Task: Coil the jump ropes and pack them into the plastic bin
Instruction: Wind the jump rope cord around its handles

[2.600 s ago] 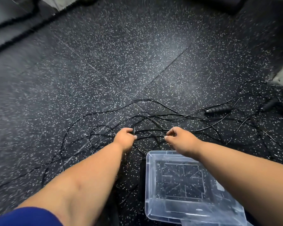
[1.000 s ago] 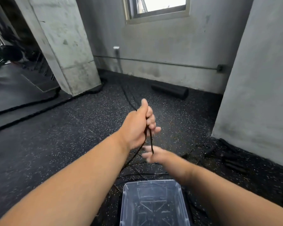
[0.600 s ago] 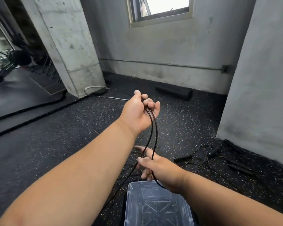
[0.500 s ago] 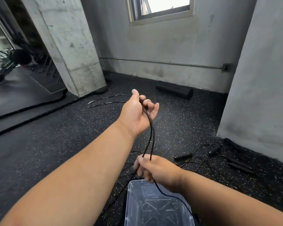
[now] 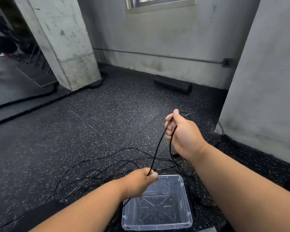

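Speckled floor [image 5: 90, 131], bare plastic bin [image 5: 182, 223]

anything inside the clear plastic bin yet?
No rope inside the clear plastic bin; only speckled floor shows through. The left hand covers its far left corner, so that part is hidden.

**Both hands closed on the rope, right high, left low**

The right hand [image 5: 182, 133] is raised, arm stretched forward from the lower right, back of the hand toward the camera, fingers [image 5: 168, 127] curled around the jump rope [image 5: 157, 148]. The left hand [image 5: 139, 183] sits lower and nearer, forearm reaching in from the lower left, fingertips pinching the same rope. Both forearms are bare.
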Action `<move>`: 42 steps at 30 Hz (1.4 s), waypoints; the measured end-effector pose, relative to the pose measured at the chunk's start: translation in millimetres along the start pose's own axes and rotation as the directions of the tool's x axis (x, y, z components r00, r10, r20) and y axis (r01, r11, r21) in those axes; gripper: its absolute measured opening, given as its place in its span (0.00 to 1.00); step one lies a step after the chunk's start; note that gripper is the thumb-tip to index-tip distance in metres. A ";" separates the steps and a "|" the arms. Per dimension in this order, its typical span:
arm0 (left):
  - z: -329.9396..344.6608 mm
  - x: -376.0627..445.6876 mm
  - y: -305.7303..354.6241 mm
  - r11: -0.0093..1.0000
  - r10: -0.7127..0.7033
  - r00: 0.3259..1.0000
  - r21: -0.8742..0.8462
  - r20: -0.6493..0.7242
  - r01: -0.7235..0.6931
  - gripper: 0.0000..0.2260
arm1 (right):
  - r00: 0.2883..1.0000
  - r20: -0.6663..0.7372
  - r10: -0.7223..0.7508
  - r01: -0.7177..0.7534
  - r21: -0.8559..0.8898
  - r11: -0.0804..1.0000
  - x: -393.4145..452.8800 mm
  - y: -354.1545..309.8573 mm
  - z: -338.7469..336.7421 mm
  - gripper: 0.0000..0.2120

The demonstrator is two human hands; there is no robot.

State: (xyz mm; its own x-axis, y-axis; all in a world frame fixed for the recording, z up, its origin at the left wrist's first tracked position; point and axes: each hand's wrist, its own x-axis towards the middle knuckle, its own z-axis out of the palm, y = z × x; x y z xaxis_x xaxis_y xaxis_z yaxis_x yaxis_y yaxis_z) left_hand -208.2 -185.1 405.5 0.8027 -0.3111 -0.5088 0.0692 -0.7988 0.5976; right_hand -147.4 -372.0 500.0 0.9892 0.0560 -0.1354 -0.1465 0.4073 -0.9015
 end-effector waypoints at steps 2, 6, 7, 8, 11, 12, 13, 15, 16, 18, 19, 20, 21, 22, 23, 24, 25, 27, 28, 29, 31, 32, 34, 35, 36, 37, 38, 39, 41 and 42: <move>-5.2 7.3 13.5 0.998 0.053 0.988 -0.018 -0.145 -0.056 0.18 | 0.996 0.062 0.061 -0.066 0.083 0.994 -3.2 -0.9 7.3 0.19; 4.6 25.1 33.9 0.984 0.164 0.961 -0.033 -0.222 -0.175 0.12 | 0.953 0.242 0.181 -0.219 0.139 0.966 -6.5 -0.4 22.2 0.19; 7.1 30.7 33.9 0.979 0.181 0.959 -0.051 -0.220 -0.196 0.04 | 0.946 0.262 0.191 -0.231 0.128 0.965 -3.5 -1.6 23.7 0.19; 5.4 34.4 34.8 0.976 0.189 0.957 -0.061 -0.221 -0.207 0.09 | 0.944 0.268 0.191 -0.229 0.118 0.966 0.3 -3.4 23.9 0.19; -17.9 35.4 38.6 0.964 0.111 0.967 -0.211 -0.229 -0.160 0.20 | 0.965 0.208 0.158 -0.170 0.041 0.985 14.3 -9.3 8.3 0.18; -31.5 34.5 40.4 0.941 0.102 0.962 -0.288 -0.251 -0.175 0.19 | 0.967 0.201 0.159 -0.165 0.016 0.986 20.2 -7.2 0.7 0.19; -46.1 33.6 42.7 0.917 0.109 0.950 -0.339 -0.291 -0.209 0.18 | 0.968 0.193 0.159 -0.158 -0.023 0.987 25.1 -1.9 -6.4 0.21; -73.8 33.8 48.6 0.844 0.129 0.933 -0.457 -0.335 -0.281 0.16 | 0.939 0.279 0.204 -0.200 -0.043 0.979 29.9 16.7 -10.3 0.23; -83.1 33.2 52.8 0.788 0.134 0.936 -0.537 -0.326 -0.300 0.15 | 0.899 0.373 0.230 -0.224 -0.060 0.973 27.4 27.8 -7.5 0.24; -97.1 32.7 64.0 0.661 0.154 0.943 -0.678 -0.296 -0.321 0.14 | 0.818 0.492 0.297 -0.220 -0.209 0.953 21.4 58.3 2.2 0.24; -101.1 32.7 69.3 0.604 0.175 0.941 -0.723 -0.291 -0.336 0.14 | 0.797 0.489 0.355 -0.211 -0.325 0.922 18.6 73.3 7.7 0.22; -104.6 34.2 72.3 0.549 0.186 0.936 -0.758 -0.300 -0.352 0.14 | 0.783 0.479 0.397 -0.207 -0.401 0.892 17.4 87.9 13.5 0.20; -107.8 37.6 70.9 0.489 0.185 0.928 -0.789 -0.324 -0.373 0.14 | 0.774 0.465 0.429 -0.189 -0.478 0.858 18.2 101.9 17.3 0.19; -108.9 38.7 70.6 0.414 0.181 0.921 -0.822 -0.346 -0.390 0.14 | 0.784 0.447 0.430 -0.168 -0.515 0.841 16.9 110.5 16.8 0.17; -111.6 39.0 72.9 0.349 0.165 0.916 -0.847 -0.366 -0.402 0.14 | 0.800 0.422 0.426 -0.132 -0.569 0.812 13.6 108.3 15.4 0.15; -124.2 45.6 50.9 0.264 0.108 0.918 -0.879 -0.381 -0.396 0.13 | 0.796 0.405 0.451 -0.134 -0.608 0.783 24.3 120.0 29.1 0.15; -130.5 47.6 43.2 0.229 0.086 0.916 -0.887 -0.391 -0.401 0.13 | 0.808 0.385 0.447 -0.125 -0.629 0.767 25.7 118.0 31.5 0.16; -135.6 48.0 30.2 0.279 0.065 0.918 -0.877 -0.390 -0.392 0.11 | 0.866 0.340 0.367 -0.089 -0.617 0.782 25.9 104.7 29.9 0.18; -137.6 48.0 22.8 0.352 0.077 0.931 -0.864 -0.358 -0.361 0.10 | 0.890 0.335 0.311 -0.048 -0.609 0.792 28.5 97.4 33.3 0.19; -138.9 49.7 12.9 0.441 0.101 0.945 -0.838 -0.310 -0.322 0.10 | 0.911 0.329 0.250 0.000 -0.605 0.796 34.3 90.9 36.7 0.21; -134.1 54.7 -3.0 0.583 0.188 0.969 -0.776 -0.159 -0.241 0.15 | 0.948 0.298 0.110 0.088 -0.580 0.810 45.1 75.4 46.6 0.22; -128.3 58.0 -9.5 0.645 0.226 0.971 -0.735 -0.078 -0.209 0.17 | 0.962 0.266 0.055 0.107 -0.557 0.823 50.3 67.5 51.4 0.23; -112.6 67.2 -21.5 0.794 0.205 0.979 -0.588 0.021 -0.154 0.23 | 0.979 0.205 -0.010 0.105 -0.457 0.883 60.9 55.6 57.4 0.21; -105.2 71.1 -26.8 0.854 0.171 0.984 -0.506 0.057 -0.119 0.28 | 0.983 0.180 -0.039 0.109 -0.395 0.912 66.2 52.2 59.5 0.20; -99.5 72.4 -28.7 0.890 0.145 0.985 -0.448 0.090 -0.090 0.31 | 0.985 0.161 -0.057 0.110 -0.343 0.933 70.0 49.5 61.9 0.19; -93.6 74.6 -30.4 0.906 0.136 0.983 -0.417 0.119 -0.075 0.31 | 0.986 0.151 -0.067 0.110 -0.300 0.948 73.3 48.3 62.8 0.19; -88.5 77.5 -32.0 0.914 0.133 0.981 -0.399 0.141 -0.067 0.27 | 0.988 0.149 -0.049 0.084 -0.239 0.967 75.2 46.8 63.6 0.20; -84.7 78.9 -31.5 0.920 0.135 0.979 -0.387 0.151 -0.067 0.20 | 0.987 0.161 -0.009 0.033 -0.148 0.989 77.1 45.8 63.6 0.20; -83.4 81.4 -30.6 0.946 0.103 0.988 -0.317 0.116 -0.061 0.09 | 0.981 0.187 0.058 -0.059 0.003 0.998 78.8 41.9 63.3 0.20; -85.8 82.4 -32.4 0.957 0.088 0.990 -0.284 0.107 -0.054 0.12 | 0.979 0.189 0.071 -0.082 0.051 0.995 79.4 39.6 61.9 0.20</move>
State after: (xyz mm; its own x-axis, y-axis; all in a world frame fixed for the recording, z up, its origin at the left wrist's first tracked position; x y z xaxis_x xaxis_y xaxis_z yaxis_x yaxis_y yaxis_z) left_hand -93.6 -140.7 397.4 0.7380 -0.4332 -0.5174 0.1907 -0.6015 0.7758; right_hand -74.4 -295.0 479.0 0.9593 0.2563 -0.1185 -0.2264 0.4472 -0.8653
